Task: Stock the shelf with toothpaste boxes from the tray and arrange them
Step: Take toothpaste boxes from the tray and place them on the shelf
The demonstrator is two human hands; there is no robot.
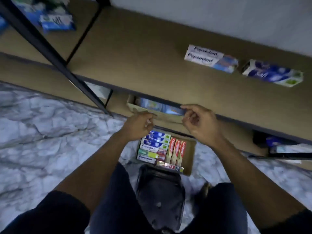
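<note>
An open cardboard tray (191, 154) sits on the floor below me. It holds blue Safi boxes (157, 138), white Pepsodent boxes (148, 147) and three red Colgate boxes (177, 149) standing on edge. On the brown shelf (135, 56), far right, lie two stacked Pepsodent boxes (207, 58) and a stack of Safi boxes (270, 73). My left hand (138, 125) and my right hand (200, 124) hover above the tray at the shelf's front edge. Both are loosely curled and hold nothing.
A cardboard box (152, 105) with blue packs sits on the lower shelf just beyond my hands. A black shelf post (50, 53) slants across the left. Blue packets (55, 21) lie top left. A dark bag (160, 191) rests between my knees on the marble floor (50, 124).
</note>
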